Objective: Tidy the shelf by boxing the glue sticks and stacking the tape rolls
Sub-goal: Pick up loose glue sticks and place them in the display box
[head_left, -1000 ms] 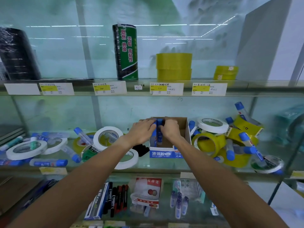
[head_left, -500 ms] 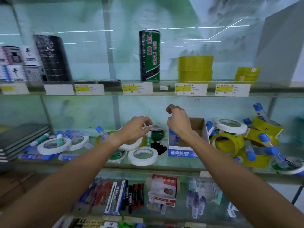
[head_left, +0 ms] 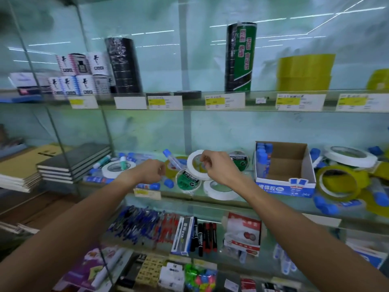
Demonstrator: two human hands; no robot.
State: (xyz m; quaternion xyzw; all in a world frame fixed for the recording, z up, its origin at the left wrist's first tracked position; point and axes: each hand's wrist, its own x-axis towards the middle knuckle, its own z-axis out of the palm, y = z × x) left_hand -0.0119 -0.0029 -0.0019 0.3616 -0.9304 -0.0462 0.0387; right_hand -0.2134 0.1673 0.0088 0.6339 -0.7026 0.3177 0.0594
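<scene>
My left hand [head_left: 147,171] hovers over the middle glass shelf with its fingers curled, and I see nothing in it. My right hand [head_left: 219,169] is curled in front of an upright white tape roll [head_left: 192,163]; whether it pinches the rim is unclear. Between the hands lean a blue-capped glue stick [head_left: 171,160] and a green tape roll [head_left: 187,181]. A flat white roll [head_left: 219,192] lies below my right wrist. The cardboard box [head_left: 309,165] stands to the right with glue sticks [head_left: 262,160] upright along its left side.
Another white roll [head_left: 117,168] and loose glue sticks lie at the left. Yellow tape rolls [head_left: 336,183] and a white roll [head_left: 349,154] are piled right of the box. Notebooks [head_left: 73,163] are stacked far left. Tall tape stacks fill the shelf above; pens and markers lie below.
Both hands have left the box and moved left to the tape rolls in the shelf's middle. The view has swung left, so the box now sits at the right.
</scene>
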